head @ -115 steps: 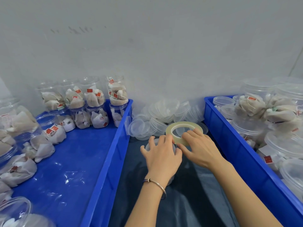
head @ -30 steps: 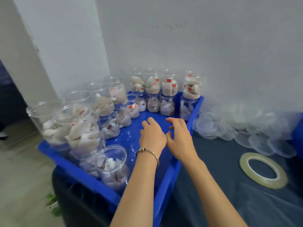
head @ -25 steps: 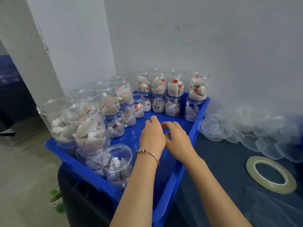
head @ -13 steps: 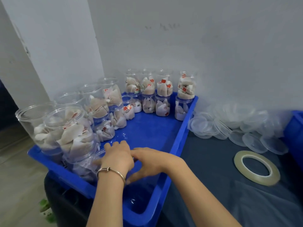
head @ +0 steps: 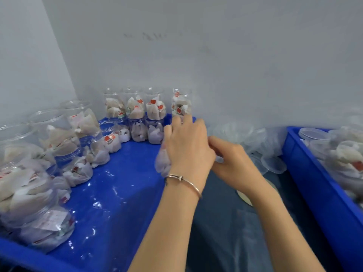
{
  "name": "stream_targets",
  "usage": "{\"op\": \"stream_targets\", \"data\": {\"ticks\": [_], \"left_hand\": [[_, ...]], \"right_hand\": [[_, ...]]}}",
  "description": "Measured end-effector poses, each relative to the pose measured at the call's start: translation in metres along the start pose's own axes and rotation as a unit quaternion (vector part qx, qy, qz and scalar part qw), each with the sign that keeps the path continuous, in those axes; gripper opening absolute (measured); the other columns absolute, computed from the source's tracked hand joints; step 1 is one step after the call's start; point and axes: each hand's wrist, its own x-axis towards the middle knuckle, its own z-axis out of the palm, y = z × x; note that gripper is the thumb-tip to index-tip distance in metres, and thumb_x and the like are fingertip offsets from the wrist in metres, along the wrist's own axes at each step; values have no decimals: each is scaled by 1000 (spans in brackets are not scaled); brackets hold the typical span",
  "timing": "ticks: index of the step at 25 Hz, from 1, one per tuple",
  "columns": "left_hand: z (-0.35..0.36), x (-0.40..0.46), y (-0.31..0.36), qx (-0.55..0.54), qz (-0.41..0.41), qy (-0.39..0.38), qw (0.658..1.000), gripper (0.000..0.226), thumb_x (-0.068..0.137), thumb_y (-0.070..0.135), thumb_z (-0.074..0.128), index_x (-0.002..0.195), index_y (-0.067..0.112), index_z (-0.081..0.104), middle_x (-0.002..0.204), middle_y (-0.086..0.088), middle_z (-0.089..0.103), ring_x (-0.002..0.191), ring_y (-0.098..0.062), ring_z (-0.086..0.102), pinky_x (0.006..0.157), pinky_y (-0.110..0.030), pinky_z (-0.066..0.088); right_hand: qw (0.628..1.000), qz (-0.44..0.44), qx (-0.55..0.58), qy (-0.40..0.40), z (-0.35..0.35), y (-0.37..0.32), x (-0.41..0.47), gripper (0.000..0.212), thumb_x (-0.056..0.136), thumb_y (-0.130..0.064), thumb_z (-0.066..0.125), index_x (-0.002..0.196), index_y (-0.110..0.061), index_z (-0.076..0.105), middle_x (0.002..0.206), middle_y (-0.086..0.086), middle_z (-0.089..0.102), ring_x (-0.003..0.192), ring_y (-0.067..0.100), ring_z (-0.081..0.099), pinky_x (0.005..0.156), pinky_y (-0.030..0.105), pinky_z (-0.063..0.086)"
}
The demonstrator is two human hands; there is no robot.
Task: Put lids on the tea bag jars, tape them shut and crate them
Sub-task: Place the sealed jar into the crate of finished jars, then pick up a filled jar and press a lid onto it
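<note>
Head view has your left hand (head: 186, 146) wrapped over a tea bag jar (head: 163, 163), fingers curled round its upper part, lifted above the right rim of the left crate (head: 117, 193); your right hand (head: 231, 161) meets it from the side, but whether those fingers pinch the jar or only steady it, you cannot tell, since the left hand hides the contact. Judge the jar as light: thin clear plastic with loosely packed paper tea bags, so it should give under a hard squeeze and may slip on its smooth wall. Take it round the threaded neck or cup the base, not mid-wall, and keep the open mouth upright. Counting from the left crate: four stacks of two jars stand along its back wall, with a lone lower jar beside them; more run down its left side, roughly half a dozen or more, too overlapped and blurred for a firm count. To the right of that crate, against the wall, a heap of clear lids (head: 255, 140) lies uncounted, well over ten. One tape roll (head: 245, 199) peeks from under your right forearm on the dark cloth (head: 225, 232). One second crate (head: 314, 183) sits farther right, holding several more jars.
</note>
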Motion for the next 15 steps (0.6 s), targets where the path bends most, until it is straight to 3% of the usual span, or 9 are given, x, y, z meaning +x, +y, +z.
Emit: {"op": "stream_targets", "data": {"ticks": [2,4,7,8,10,11,13,15], "left_hand": [[16,-3,19,-37,7,-48,998,44,74,27,69,117,25,58,119,2,53,117,-23,42,84,-36,20],[41,-15,34,-71,1,-115,991,35,75,31,67,109,28,60,113,6,54,115,-20,42,81,-40,16],[86,-42,44,-176,-12,-232,957,46,76,36,66,120,29,57,124,9,50,123,-20,36,101,-56,27],[99,-49,44,-207,-4,-238,949,53,75,37,66,126,29,54,127,10,48,124,-21,35,101,-53,35],[118,-52,42,-239,38,-186,952,60,75,41,69,131,26,53,127,11,49,120,-18,37,96,-36,43],[124,-50,41,-257,57,-149,953,60,73,41,71,129,25,55,126,11,52,118,-16,39,97,-30,41],[131,-50,39,-324,83,-76,939,57,68,36,80,120,20,63,122,8,57,114,-13,45,100,-25,39],[140,-58,38,-408,73,3,910,64,61,30,88,118,17,63,122,5,56,115,-10,48,100,-21,39]], "right_hand": [[999,34,-22,-17,-18,20,-18,16,82,-7,66,91,-20,61,84,-19,67,81,3,61,72,20,47],[993,99,-36,-58,-29,42,-38,20,81,-12,70,99,-14,64,92,-6,71,91,14,65,84,38,50],[978,156,-74,-119,-34,72,-69,20,78,-20,74,96,-21,65,91,-5,69,90,18,65,85,46,50],[978,158,-45,-129,-37,83,-78,21,79,-18,74,98,-23,65,95,-5,68,92,16,65,86,43,52],[967,188,115,-125,-47,102,-89,46,85,1,64,118,-30,60,116,-11,64,106,11,64,91,33,53],[962,204,161,-84,-52,115,-92,61,84,11,57,127,-33,54,127,-13,59,116,11,59,94,29,51],[955,277,83,65,-54,150,-90,70,83,11,54,139,-31,43,143,-9,46,133,14,43,102,26,42],[909,396,-23,126,-51,180,-80,77,86,2,57,151,-21,23,156,1,25,144,21,24,111,36,29]]}}
